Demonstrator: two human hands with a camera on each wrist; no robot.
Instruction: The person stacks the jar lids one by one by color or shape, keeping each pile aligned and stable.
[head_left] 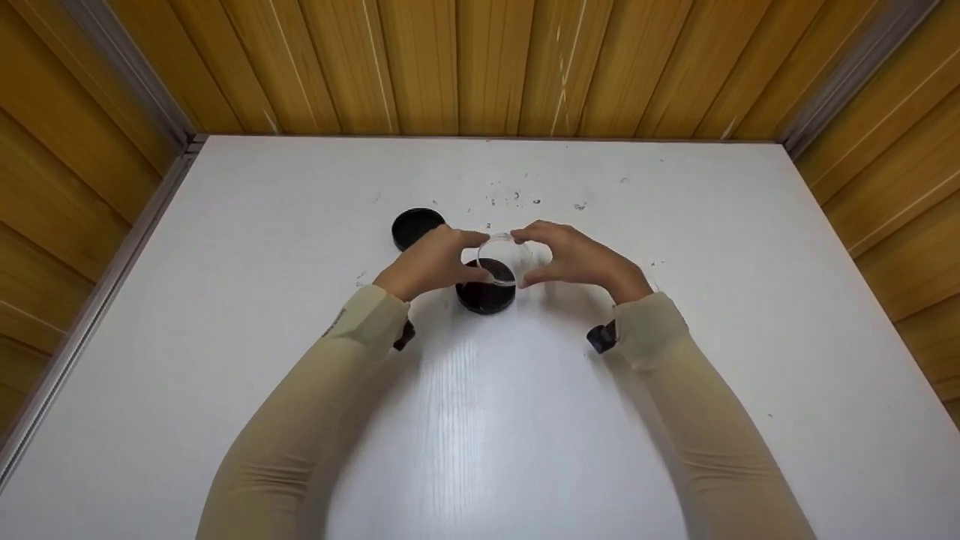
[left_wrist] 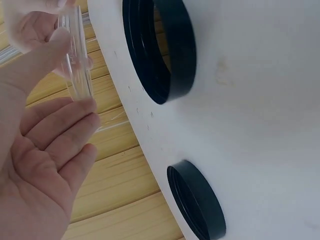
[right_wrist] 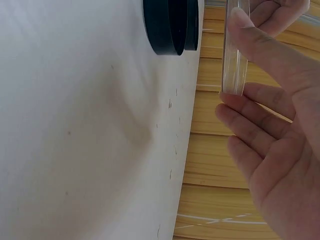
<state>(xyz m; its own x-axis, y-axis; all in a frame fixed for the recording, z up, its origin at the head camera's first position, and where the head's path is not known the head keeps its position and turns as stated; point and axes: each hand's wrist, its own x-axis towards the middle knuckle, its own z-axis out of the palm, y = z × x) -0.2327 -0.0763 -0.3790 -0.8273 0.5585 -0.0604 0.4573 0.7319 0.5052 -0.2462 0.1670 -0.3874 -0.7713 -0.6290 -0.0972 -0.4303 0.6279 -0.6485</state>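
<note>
Both hands hold a clear, round, shallow dish (head_left: 519,259) up over the table, tilted so that it stands on edge in the wrist views. My left hand (head_left: 427,262) grips its left rim between thumb and fingers; in the left wrist view the thumb lies on the clear wall (left_wrist: 77,65). On the opposite side, my right hand (head_left: 581,259) pinches the rim the same way. Below the dish, partly covered by it in the head view, a black round shallow piece with a raised rim (head_left: 485,301) lies on the table.
A second black round piece (head_left: 415,225) lies farther back, left of centre, partly behind the left hand. Small dark marks (head_left: 516,196) dot the white tabletop (head_left: 712,225) toward the back. Yellow wood-look panels (head_left: 487,67) wall in the back and sides.
</note>
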